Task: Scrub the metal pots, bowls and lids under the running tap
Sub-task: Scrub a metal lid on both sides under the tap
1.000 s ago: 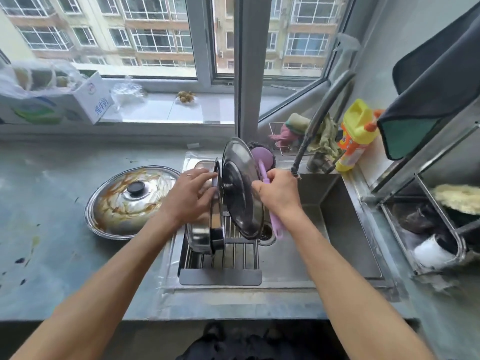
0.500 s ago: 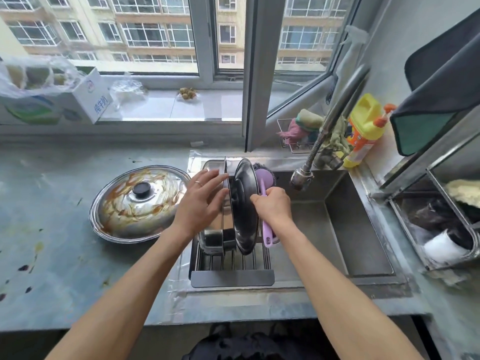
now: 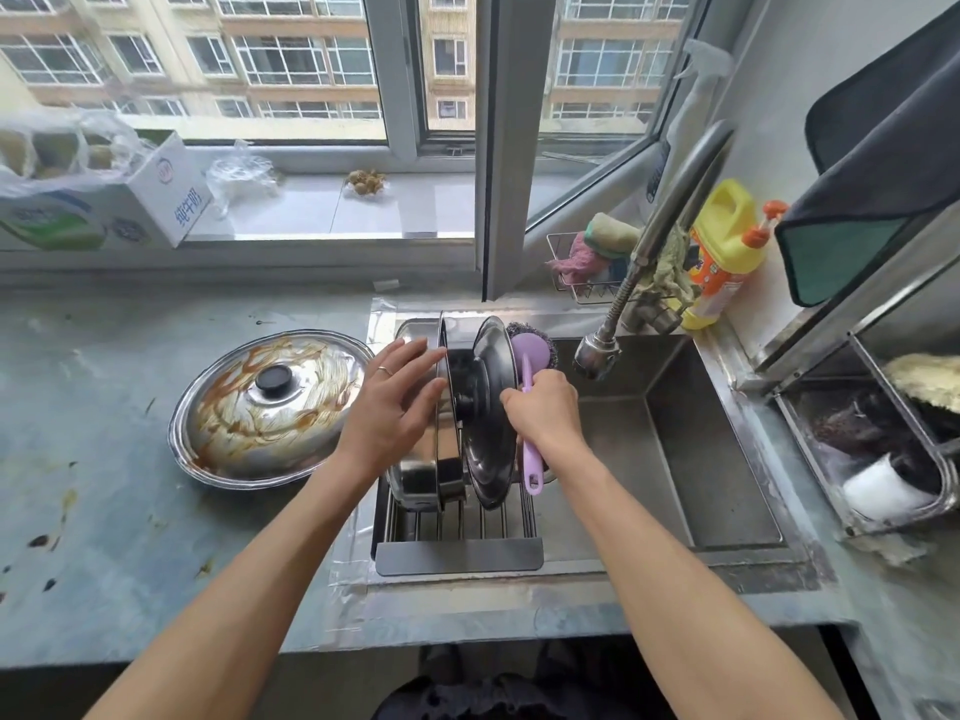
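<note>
A metal lid (image 3: 491, 423) stands on edge on the drying rack (image 3: 457, 556) at the sink's left side, leaning against a steel pot (image 3: 415, 470) and another upright piece. My left hand (image 3: 395, 407) rests with straight fingers against the pot's side. My right hand (image 3: 545, 413) grips the purple-handled scrub brush (image 3: 530, 356), whose wire head sits behind the lid's top edge. A large lid (image 3: 270, 407) smeared with brown sauce lies on the counter to the left. The tap's spray head (image 3: 597, 353) hangs over the sink (image 3: 675, 439); no water shows.
A yellow detergent bottle (image 3: 724, 252) and a wire caddy with cloths (image 3: 592, 257) stand behind the sink. A metal rack with sponges (image 3: 893, 444) sits on the right. A carton box (image 3: 104, 205) rests on the windowsill. The counter (image 3: 104, 511) carries stains.
The lid has been turned from tilted to standing upright on the rack against the pot. My left hand has opened flat on the pot. My right hand still holds the brush.
</note>
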`<state>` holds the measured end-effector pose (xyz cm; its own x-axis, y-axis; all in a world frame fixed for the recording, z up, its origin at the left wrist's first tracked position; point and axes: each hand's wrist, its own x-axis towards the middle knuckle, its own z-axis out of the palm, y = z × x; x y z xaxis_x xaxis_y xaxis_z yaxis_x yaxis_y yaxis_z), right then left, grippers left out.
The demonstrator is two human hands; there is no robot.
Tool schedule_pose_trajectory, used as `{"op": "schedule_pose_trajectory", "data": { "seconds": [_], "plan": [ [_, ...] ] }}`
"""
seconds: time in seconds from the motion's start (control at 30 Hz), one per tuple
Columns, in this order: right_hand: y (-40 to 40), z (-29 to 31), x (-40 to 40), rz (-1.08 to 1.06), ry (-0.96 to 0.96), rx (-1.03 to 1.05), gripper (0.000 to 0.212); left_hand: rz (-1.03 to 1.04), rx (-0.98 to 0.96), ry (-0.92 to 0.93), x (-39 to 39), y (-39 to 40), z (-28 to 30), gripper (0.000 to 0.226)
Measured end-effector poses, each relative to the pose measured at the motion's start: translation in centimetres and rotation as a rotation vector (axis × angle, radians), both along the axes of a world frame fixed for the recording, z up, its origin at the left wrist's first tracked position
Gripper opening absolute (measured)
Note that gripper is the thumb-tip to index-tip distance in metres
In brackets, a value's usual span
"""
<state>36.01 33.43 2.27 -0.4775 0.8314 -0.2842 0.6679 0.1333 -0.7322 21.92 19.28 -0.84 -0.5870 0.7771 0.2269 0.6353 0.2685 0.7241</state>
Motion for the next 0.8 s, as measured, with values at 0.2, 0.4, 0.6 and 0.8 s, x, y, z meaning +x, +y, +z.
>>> {"op": "schedule_pose_trajectory", "data": {
  "seconds": [0.2, 0.4, 0.6, 0.8],
  "plan": [
    [-0.3, 0.0, -0.2, -0.023, 0.101, -0.188, 0.023, 0.004, 0.022, -0.013, 0.2, 0.0, -0.4, 0.04],
    [-0.7, -0.4, -0.8, 0.001, 0.265, -0.45, 0.045, -0.012, 0.001, -0.019, 0.0, -0.3, 0.2, 0.047],
    [-0.2, 0.2, -0.8, 0.098, 0.248, -0.2, 0.044, -0.007, -0.014, -0.043, 0.0, -0.2, 0.4, 0.04],
    [0.9, 3.3, -2.6, 0.297, 0.203, 0.149, 0.034, 0.112, 0.114, -0.08, -1.3, -0.9, 2.6, 0.035]
  ]
}}
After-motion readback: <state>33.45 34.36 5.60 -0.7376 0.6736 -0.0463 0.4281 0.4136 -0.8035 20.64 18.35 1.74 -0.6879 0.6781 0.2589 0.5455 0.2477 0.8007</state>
